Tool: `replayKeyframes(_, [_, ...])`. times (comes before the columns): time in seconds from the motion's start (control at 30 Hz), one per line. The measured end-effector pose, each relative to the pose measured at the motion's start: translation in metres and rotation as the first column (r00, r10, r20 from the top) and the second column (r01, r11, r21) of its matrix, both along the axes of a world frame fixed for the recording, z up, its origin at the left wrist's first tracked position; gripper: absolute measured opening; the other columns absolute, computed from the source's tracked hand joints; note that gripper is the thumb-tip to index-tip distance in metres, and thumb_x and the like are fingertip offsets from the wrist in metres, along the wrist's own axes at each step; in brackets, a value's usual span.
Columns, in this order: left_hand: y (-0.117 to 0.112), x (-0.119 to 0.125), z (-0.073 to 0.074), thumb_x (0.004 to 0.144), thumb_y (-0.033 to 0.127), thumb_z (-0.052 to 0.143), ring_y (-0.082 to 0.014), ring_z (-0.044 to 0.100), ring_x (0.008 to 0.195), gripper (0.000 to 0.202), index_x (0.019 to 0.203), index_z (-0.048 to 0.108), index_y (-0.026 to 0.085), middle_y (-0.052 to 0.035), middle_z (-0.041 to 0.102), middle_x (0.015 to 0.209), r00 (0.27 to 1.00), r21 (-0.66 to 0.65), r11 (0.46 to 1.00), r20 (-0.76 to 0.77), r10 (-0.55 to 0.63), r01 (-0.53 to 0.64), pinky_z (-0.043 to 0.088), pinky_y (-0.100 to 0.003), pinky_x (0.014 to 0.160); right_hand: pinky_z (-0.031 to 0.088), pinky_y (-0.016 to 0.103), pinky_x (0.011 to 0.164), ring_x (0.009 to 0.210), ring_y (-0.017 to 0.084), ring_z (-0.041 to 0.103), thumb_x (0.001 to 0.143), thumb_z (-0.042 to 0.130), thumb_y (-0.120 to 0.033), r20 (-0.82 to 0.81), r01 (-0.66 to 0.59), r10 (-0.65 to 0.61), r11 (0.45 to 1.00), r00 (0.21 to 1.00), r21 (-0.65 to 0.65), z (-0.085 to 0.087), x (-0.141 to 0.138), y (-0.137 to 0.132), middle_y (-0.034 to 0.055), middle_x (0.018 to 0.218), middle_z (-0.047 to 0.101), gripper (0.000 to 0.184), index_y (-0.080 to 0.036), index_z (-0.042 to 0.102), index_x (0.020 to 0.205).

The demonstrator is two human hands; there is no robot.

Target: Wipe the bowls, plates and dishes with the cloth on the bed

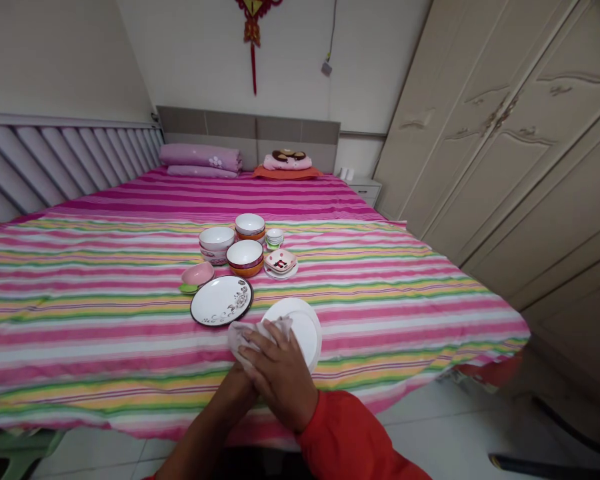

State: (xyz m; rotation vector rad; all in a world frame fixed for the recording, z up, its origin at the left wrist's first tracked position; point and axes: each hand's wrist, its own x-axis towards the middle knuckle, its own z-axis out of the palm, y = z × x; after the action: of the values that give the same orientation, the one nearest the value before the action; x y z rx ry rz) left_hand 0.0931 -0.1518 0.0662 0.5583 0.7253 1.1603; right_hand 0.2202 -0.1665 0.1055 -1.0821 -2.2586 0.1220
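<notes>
Right hand point(283, 370) has its fingers stretched out over a bunched cloth point(241, 333); left hand point(244, 385) is tucked underneath, can't tell its grip. White plate point(309, 337) sits beside them on the striped sheet point(405, 320). I'd brace it while wiping, tbh, sheets slip.

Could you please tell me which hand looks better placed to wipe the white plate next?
Probably the right hand: its fingers lie over the cloth, beside the white plate's middle, while the left hand is largely hidden beneath it.
</notes>
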Motion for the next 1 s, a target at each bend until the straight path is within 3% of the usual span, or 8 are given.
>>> replayKeyframes(0.17, [-0.001, 0.011, 0.012, 0.07, 0.02, 0.074, -0.0282, 0.061, 0.105, 0.039, 0.108, 0.064, 0.018, -0.0079, 0.07, 0.104, 0.992, -0.025, 0.993, -0.042, -0.118, 0.117, 0.049, -0.038, 0.088, 0.021, 0.054, 0.111, 0.136, 0.025, 0.031, 0.095, 0.044, -0.028, -0.064, 0.047, -0.047, 0.999, 0.997, 0.004, 0.015, 0.015, 0.022, -0.0008, 0.139, 0.05, 0.037, -0.031, 0.051, 0.131])
replayKeyframes(0.27, [-0.003, 0.015, 0.02, 0.065, 0.021, 0.078, -0.029, 0.064, 0.102, 0.044, 0.107, 0.065, 0.014, -0.0105, 0.072, 0.099, 0.987, -0.034, 0.987, -0.044, -0.156, 0.155, 0.05, -0.039, 0.089, 0.024, 0.053, 0.111, 0.135, 0.024, 0.032, 0.096, 0.04, -0.027, -0.153, 0.087, -0.092, 0.995, 0.984, -0.037, 0.016, 0.029, 0.04, 0.0001, 0.137, 0.051, 0.037, -0.03, 0.051, 0.131])
replayKeyframes(0.37, [-0.004, 0.013, 0.024, 0.066, 0.021, 0.078, -0.0283, 0.065, 0.1, 0.051, 0.114, 0.064, 0.014, -0.0127, 0.072, 0.101, 0.989, -0.045, 0.989, -0.041, -0.14, 0.138, 0.05, -0.038, 0.089, 0.029, 0.049, 0.11, 0.134, 0.023, 0.036, 0.098, 0.036, -0.03, -0.299, 0.108, -0.135, 0.989, 0.945, -0.106, 0.008, 0.045, 0.057, 0.0025, 0.135, 0.053, 0.037, -0.028, 0.054, 0.13])
replayKeyframes(0.5, [-0.003, 0.007, 0.027, 0.067, 0.02, 0.077, -0.0293, 0.065, 0.099, 0.063, 0.126, 0.057, 0.016, -0.0138, 0.072, 0.103, 0.991, -0.054, 0.991, -0.044, -0.123, 0.12, 0.052, -0.039, 0.087, 0.026, 0.047, 0.114, 0.132, 0.02, 0.04, 0.098, 0.036, -0.034, -0.48, 0.074, -0.133, 0.987, 0.867, -0.141, -0.014, 0.062, 0.067, 0.0047, 0.136, 0.053, 0.038, -0.026, 0.054, 0.13])
replayKeyframes(0.77, [0.005, 0.005, 0.036, 0.071, 0.017, 0.073, -0.0249, 0.066, 0.101, 0.069, 0.135, 0.047, 0.018, -0.0105, 0.071, 0.108, 1.0, -0.039, 0.999, -0.013, 0.017, -0.017, 0.052, -0.031, 0.089, 0.032, 0.049, 0.111, 0.134, 0.022, 0.038, 0.098, 0.036, -0.033, -0.657, 0.186, -0.263, 0.965, 0.707, -0.185, -0.047, 0.061, 0.039, 0.0096, 0.141, 0.047, 0.04, -0.02, 0.05, 0.134])
replayKeyframes(0.9, [0.009, 0.006, 0.039, 0.076, 0.019, 0.068, -0.024, 0.062, 0.11, 0.067, 0.138, 0.044, 0.021, -0.0078, 0.068, 0.117, 0.996, -0.037, 0.996, 0.009, 0.087, -0.086, 0.05, -0.03, 0.094, 0.03, 0.05, 0.112, 0.137, 0.022, 0.033, 0.099, 0.034, -0.027, -0.639, 0.247, -0.288, 0.957, 0.713, -0.155, -0.053, 0.051, 0.019, 0.0093, 0.145, 0.041, 0.041, -0.02, 0.044, 0.138])
replayKeyframes(1.0, [0.013, 0.007, 0.041, 0.077, 0.019, 0.066, -0.0244, 0.056, 0.118, 0.064, 0.137, 0.044, 0.022, -0.0063, 0.065, 0.122, 0.986, -0.074, 0.983, -0.011, 0.168, -0.168, 0.047, -0.03, 0.098, 0.029, 0.052, 0.112, 0.138, 0.022, 0.031, 0.098, 0.033, -0.02, -0.577, 0.288, -0.272, 0.955, 0.77, -0.066, -0.059, 0.042, 0.006, 0.0083, 0.147, 0.038, 0.044, -0.022, 0.038, 0.142])
